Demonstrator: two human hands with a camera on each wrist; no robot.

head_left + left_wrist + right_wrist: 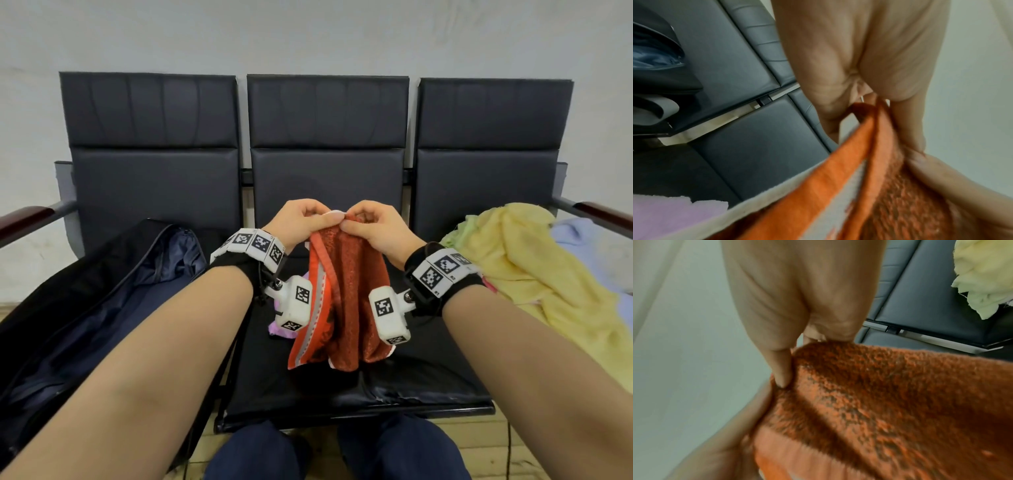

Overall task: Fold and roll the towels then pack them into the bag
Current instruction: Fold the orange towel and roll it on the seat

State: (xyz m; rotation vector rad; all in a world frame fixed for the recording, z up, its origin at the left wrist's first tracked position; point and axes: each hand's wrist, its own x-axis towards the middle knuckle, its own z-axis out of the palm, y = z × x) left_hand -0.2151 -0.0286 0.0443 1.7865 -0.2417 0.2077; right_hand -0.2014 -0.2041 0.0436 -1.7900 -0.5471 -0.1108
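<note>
An orange towel (346, 294) is held up over the middle seat (411, 380) of a row of dark chairs. Its top edge is pinched by the left hand (301, 222) and the right hand (373, 226), which are close together, thumbs nearly touching. The cloth is squeezed between thumb and curled fingers (906, 133) on the left side, and the same is seen on the right, where a fingertip (783, 374) is pressed into the fluffy cloth. Below the fingers, the towel hangs down in loose folds. A dark open bag (102, 301) is seen left of the left fingers. A heap of yellow towels (534, 270) is piled right of the right fingers. A small pink cloth (279, 330) is partly hidden below the left hand.
</note>
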